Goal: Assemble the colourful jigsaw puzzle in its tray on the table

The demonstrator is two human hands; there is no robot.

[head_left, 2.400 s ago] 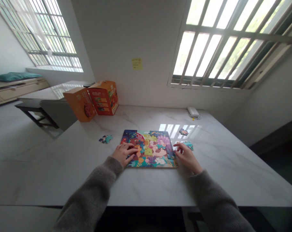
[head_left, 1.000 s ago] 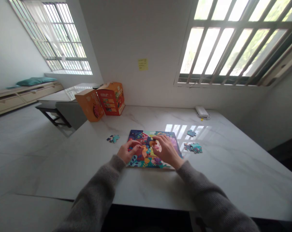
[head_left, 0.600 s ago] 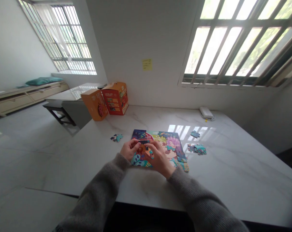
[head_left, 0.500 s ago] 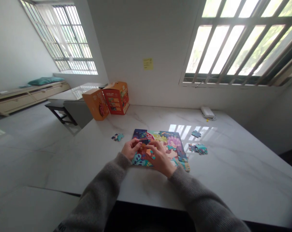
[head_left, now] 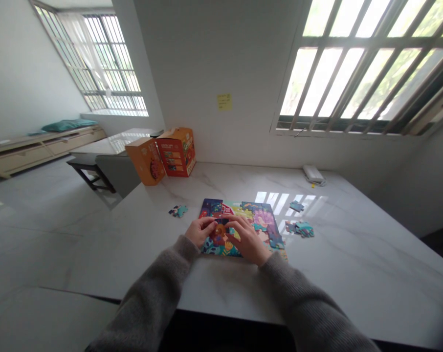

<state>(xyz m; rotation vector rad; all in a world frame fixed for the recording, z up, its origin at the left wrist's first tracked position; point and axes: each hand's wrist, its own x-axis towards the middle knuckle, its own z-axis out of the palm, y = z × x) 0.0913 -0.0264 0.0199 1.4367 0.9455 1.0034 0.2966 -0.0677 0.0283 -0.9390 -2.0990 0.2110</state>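
Observation:
A colourful jigsaw puzzle (head_left: 264, 218), mostly filled in, lies flat on the white marbled table. Over its left half, a dark puzzle piece (head_left: 221, 221) is between my fingertips, and I cannot tell whether it is seated or slightly raised. My left hand (head_left: 200, 231) pinches the piece's left side, thumb and fingers closed. From the right, my right hand (head_left: 248, 240) has bent fingers on the piece's other edge, its thumb lower over the puzzle. Both hands hide part of the picture beneath them.
Loose puzzle pieces (head_left: 179, 211) lie left of the puzzle. To the right are a small group of pieces (head_left: 300, 229) and another piece (head_left: 297, 206). Two orange boxes (head_left: 176, 152) stand at the back left. A white device with a cable (head_left: 313, 173) sits by the wall.
The dark piece and both hands have moved slightly down in view, along with the whole scene. My right hand's fingers have shifted, uncovering more of the puzzle's lower left.

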